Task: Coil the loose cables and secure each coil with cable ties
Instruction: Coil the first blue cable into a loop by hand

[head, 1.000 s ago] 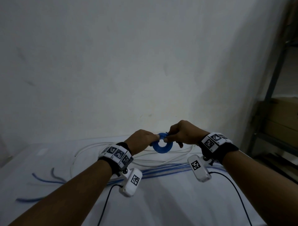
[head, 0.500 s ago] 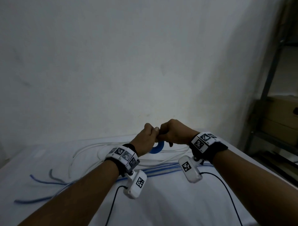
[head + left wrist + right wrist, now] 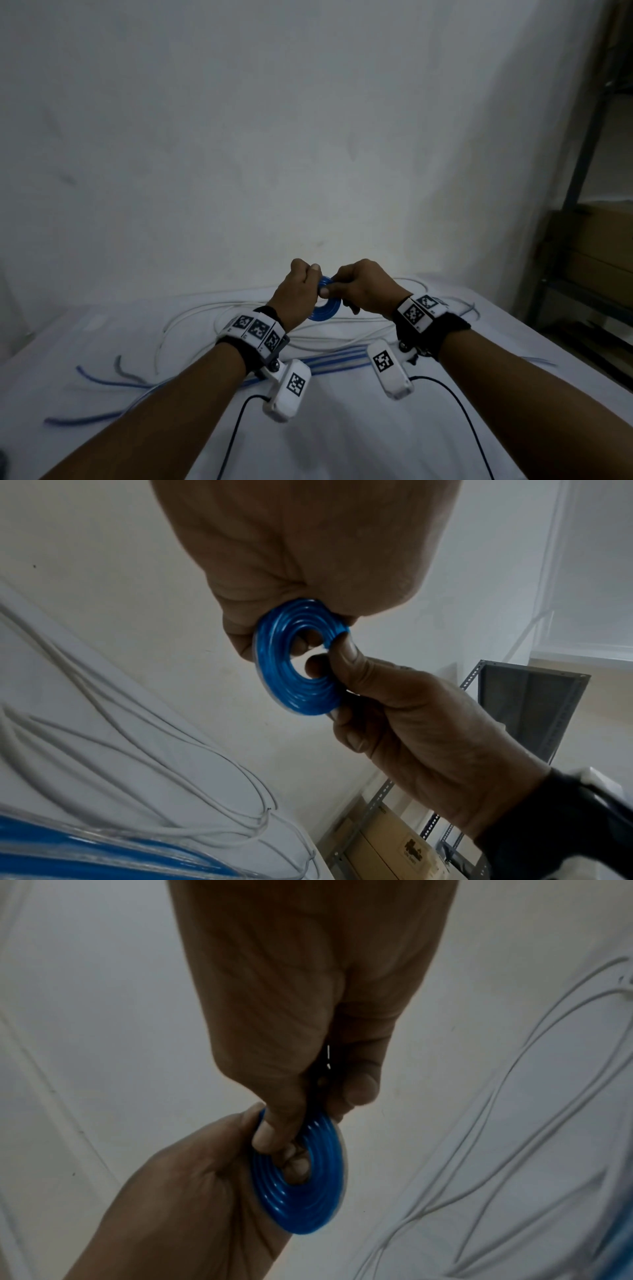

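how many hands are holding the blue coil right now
2. The left hand grips the blue coil on its left side, the right hand pinches its right edge, held above the white table.

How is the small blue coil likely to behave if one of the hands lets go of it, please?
The blue coil is a flat spiral of thin glossy tubing, so it probably wants to spring open without a tie. It looks light: the left hand and right hand hold it by fingertip grip. The shiny surface may be slippery.

Left hand (image 3: 297, 296) and right hand (image 3: 364, 289) raised together, knuckles up, fingers curled and pinching, forearms converging
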